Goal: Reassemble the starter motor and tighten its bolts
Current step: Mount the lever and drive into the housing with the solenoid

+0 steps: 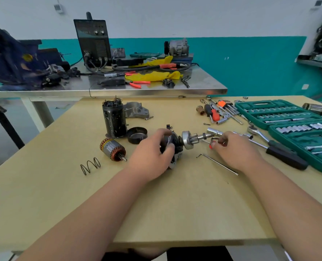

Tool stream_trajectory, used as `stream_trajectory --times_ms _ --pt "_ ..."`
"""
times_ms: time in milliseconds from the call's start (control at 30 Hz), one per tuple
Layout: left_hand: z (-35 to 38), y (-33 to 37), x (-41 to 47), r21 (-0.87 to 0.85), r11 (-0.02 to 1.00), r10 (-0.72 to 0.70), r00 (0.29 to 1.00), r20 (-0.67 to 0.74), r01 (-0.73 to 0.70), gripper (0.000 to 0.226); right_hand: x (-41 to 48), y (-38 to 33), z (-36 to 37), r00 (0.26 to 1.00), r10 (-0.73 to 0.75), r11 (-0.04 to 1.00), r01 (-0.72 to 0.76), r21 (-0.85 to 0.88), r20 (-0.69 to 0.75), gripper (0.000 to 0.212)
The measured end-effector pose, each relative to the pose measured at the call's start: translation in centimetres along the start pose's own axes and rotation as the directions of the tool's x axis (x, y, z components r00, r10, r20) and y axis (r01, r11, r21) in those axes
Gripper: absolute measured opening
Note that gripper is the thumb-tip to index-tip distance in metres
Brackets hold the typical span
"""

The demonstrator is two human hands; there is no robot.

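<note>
My left hand [152, 151] grips the dark gear housing of the starter drive assembly [188, 140], whose silver pinion and shaft point right. My right hand [235, 147] pinches a small black clip-like part [214, 139] at the shaft's tip. The black motor casing [114, 120] stands upright behind, with the black end cap [137, 135] beside it. The copper-wound armature [112, 149] lies to the left, and a loose spring [90, 165] lies nearer the table's left edge. The grey nose housing [136, 109] rests at the back.
A long hex key [217, 163] lies under my right wrist. A ratchet [258, 134] and black-handled driver [286, 157] lie to the right, beside two green socket cases [280, 112]. Loose bits and screwdrivers [215, 113] sit behind. A steel bench [107, 87] stands beyond.
</note>
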State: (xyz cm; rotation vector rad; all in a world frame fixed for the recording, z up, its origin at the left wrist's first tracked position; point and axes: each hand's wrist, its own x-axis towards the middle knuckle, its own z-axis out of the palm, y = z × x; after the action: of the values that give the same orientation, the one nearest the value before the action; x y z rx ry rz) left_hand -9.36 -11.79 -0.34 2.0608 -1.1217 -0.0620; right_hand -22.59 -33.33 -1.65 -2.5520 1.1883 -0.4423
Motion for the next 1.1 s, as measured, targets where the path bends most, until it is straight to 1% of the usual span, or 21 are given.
stream_trajectory --times_ms 67,133,167,233,333,433,500,533,567,600,633,700,733,800,900,967,1100 --pt "0.8 0.5 -0.5 0.200 0.978 0.070 0.996 -0.048 -0.059 0.043 0.1 -0.1 -0.1 1.000 0.002 1.000 -0.002 -0.001 -0.006 0.024" --pt "2.0 1.1 -0.9 0.398 0.910 0.164 0.983 -0.086 -0.118 0.048 0.1 -0.2 -0.3 0.997 -0.016 0.999 0.020 0.049 -0.079 0.020" --pt "2.6 1.5 -1.0 0.463 0.877 0.196 0.976 -0.097 -0.130 0.049 0.0 -0.3 -0.4 0.990 -0.023 0.996 0.034 0.079 -0.137 0.018" --pt "3.3 2.0 -0.8 0.525 0.841 0.208 0.973 -0.097 -0.128 0.054 -0.1 -0.5 -0.8 0.975 -0.030 0.990 0.059 0.129 -0.219 0.021" --pt "3.1 1.5 -0.5 0.486 0.864 0.184 0.981 -0.063 -0.131 0.062 -0.7 -1.1 -0.7 0.965 -0.041 0.974 0.096 0.203 -0.258 0.034" --pt "1.1 0.5 0.0 0.435 0.888 0.232 0.962 -0.143 -0.150 0.060 -1.3 -1.9 -0.6 0.953 -0.056 0.960 0.133 0.247 -0.298 0.046" --pt "-0.6 -0.4 0.8 0.429 0.896 0.218 0.955 -0.199 -0.115 0.058 -1.4 -2.2 -0.4 0.958 -0.069 0.951 0.148 0.272 -0.278 0.043" --pt "-1.6 -1.1 1.3 0.421 0.904 0.187 0.955 -0.230 -0.075 0.054 -1.4 -2.4 -0.4 0.963 -0.084 0.950 0.155 0.272 -0.255 0.038" --pt "-2.6 -1.9 1.9 0.415 0.910 0.146 0.953 -0.265 -0.023 0.047 -1.3 -2.5 -0.2 0.969 -0.091 0.947 0.155 0.282 -0.229 0.028" --pt "-3.7 -2.9 2.3 0.411 0.911 0.094 0.951 -0.296 0.038 0.041 -1.2 -2.6 -0.1 0.977 -0.085 0.940 0.143 0.308 -0.195 0.014" --pt "-4.7 -4.0 2.7 0.411 0.906 0.030 0.951 -0.307 0.104 0.037 -1.2 -2.7 -0.1 0.983 -0.078 0.934 0.129 0.332 -0.164 0.013" --pt "-6.5 -6.3 2.9 0.419 0.878 -0.127 0.956 -0.264 0.232 0.038 -1.4 -2.8 0.1 0.986 -0.095 0.928 0.138 0.346 -0.140 0.042" --pt "-7.1 -7.2 2.9 0.412 0.866 -0.202 0.951 -0.233 0.284 0.039 -1.5 -2.9 0.1 0.983 -0.104 0.929 0.150 0.338 -0.150 0.050" --pt "-7.6 -8.5 2.6 0.367 0.863 -0.294 0.936 -0.196 0.348 0.039 -1.6 -3.2 0.1 0.976 -0.127 0.923 0.181 0.339 -0.177 0.055" --pt "-7.2 -9.5 2.1 0.277 0.881 -0.345 0.922 -0.177 0.383 0.038 -1.8 -3.4 0.1 0.969 -0.166 0.909 0.221 0.353 -0.180 0.054" --pt "-6.8 -9.6 2.1 0.238 0.892 -0.349 0.920 -0.178 0.384 0.036 -1.9 -3.6 0.3 0.957 -0.219 0.912 0.270 0.310 -0.190 0.049" --pt "-6.6 -9.1 2.2 0.231 0.896 -0.340 0.921 -0.190 0.379 0.033 -2.1 -4.0 0.4 0.957 -0.244 0.919 0.280 0.279 -0.155 0.041"
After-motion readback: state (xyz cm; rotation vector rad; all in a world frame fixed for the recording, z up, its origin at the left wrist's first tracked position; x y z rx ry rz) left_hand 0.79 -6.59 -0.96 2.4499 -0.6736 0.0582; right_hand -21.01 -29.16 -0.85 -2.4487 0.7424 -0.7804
